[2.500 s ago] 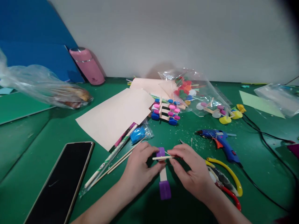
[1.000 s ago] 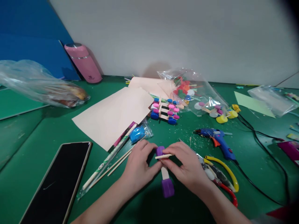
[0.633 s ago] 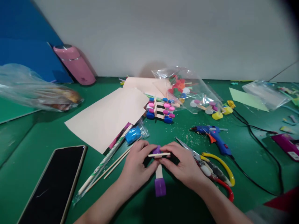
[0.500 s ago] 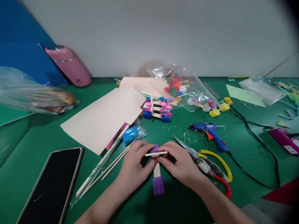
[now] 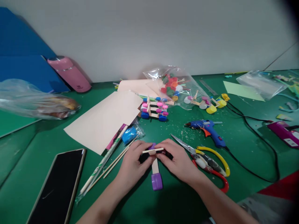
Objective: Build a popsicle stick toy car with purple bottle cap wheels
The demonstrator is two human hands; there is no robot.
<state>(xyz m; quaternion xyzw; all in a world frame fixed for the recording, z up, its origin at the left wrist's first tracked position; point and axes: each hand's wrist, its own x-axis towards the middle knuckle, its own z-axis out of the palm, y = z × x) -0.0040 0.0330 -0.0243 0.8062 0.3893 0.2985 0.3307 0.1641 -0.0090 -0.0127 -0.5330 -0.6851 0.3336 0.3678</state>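
Observation:
My left hand (image 5: 134, 163) and my right hand (image 5: 179, 161) meet at the front middle of the table. Between their fingertips they pinch a short flat wooden stick (image 5: 160, 149), one hand at each end. Below it, a pale craft stick (image 5: 155, 167) runs toward me and ends in a purple bottle cap (image 5: 157, 181). Another purple cap (image 5: 152, 145) is partly hidden behind the fingers. Whether the short stick is joined to the longer one, I cannot tell.
Right of my hands lie scissors (image 5: 216, 170) and a blue glue gun (image 5: 206, 126) with its cable. Bamboo skewers (image 5: 115, 162), a phone (image 5: 57, 186) and cream paper (image 5: 100, 123) are on the left. A cap-and-stick model (image 5: 154, 109) and a bag of caps (image 5: 187, 84) stand behind.
The view has shifted slightly. My hands keep their pinch on the short stick, which has tilted a little, and a small wooden face now shows beneath it.

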